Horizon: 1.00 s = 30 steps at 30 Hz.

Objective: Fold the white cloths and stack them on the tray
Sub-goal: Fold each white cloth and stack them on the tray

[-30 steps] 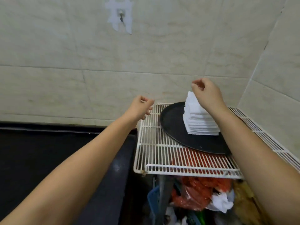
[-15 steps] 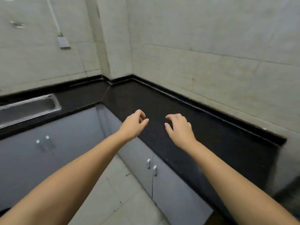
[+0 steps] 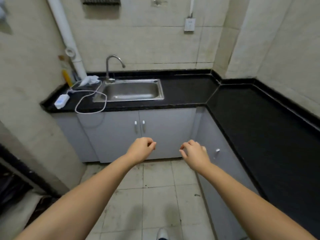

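While both arms are stretched forward over the tiled floor (image 3: 155, 196), nothing is held in either hand. The left hand (image 3: 141, 149) is loosely curled, thumb and fingertips nearly pinched together, and the right hand (image 3: 194, 153) is half curled with its fingers bent downward — both are seen in front of the grey cabinet doors (image 3: 138, 134), apart from each other and touching nothing.

No white cloths and no tray can be seen from the head camera. A crumpled pale bundle (image 3: 90, 80) lies on the black countertop (image 3: 187, 90) just left of the faucet (image 3: 112, 66); whether it is cloth or plastic cannot be told, since it is small and blurred.

A steel sink (image 3: 131, 90) is set into the countertop below the faucet. To its left a white adapter box (image 3: 61, 101) rests near the counter's edge, and a white cable (image 3: 91, 103) is looped from it across the counter and over the front edge. A white pipe (image 3: 65, 35) runs down the wall into the corner, and a wall socket (image 3: 189, 24) is mounted higher up on the right. The countertop continues around the corner along the right wall — bare and dark there.
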Available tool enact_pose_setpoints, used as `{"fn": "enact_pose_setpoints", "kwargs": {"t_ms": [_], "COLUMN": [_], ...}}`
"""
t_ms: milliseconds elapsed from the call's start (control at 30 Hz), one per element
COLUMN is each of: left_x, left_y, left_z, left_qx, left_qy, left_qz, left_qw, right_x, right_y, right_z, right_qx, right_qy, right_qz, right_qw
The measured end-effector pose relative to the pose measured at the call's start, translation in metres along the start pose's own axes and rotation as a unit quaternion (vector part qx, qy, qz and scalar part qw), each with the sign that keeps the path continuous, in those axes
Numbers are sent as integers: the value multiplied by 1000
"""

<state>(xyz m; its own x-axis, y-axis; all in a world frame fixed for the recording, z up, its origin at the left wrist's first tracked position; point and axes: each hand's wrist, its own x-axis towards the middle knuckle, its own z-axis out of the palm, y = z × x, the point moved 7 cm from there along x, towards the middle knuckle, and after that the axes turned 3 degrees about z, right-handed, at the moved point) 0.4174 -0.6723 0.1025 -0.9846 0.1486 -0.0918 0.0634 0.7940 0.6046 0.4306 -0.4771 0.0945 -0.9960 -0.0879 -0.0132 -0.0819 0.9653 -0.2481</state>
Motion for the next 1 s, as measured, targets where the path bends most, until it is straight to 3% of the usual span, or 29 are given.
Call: {"fn": "enact_pose_setpoints", "kwargs": {"t_ms": [433,667,1000], "left_x": [129,233,389], "left_y": [-179,-275,-391], "left_z": [-89,-169,-300], "left_qx": [-44,-58,-65], "left_qy": [52,74,102], "left_qz": [-197,-219,-224], "left_qw": [978,971,967], "right_x": [243,387,579], "right_y": [-150,-250,-351], "right_z": [81,111,117], "right_qx": [-13,4,89], "right_qy": [-135,-139,-102], "right_qz": [-162,-207,-175], "right_qw": [977,969,975]}}
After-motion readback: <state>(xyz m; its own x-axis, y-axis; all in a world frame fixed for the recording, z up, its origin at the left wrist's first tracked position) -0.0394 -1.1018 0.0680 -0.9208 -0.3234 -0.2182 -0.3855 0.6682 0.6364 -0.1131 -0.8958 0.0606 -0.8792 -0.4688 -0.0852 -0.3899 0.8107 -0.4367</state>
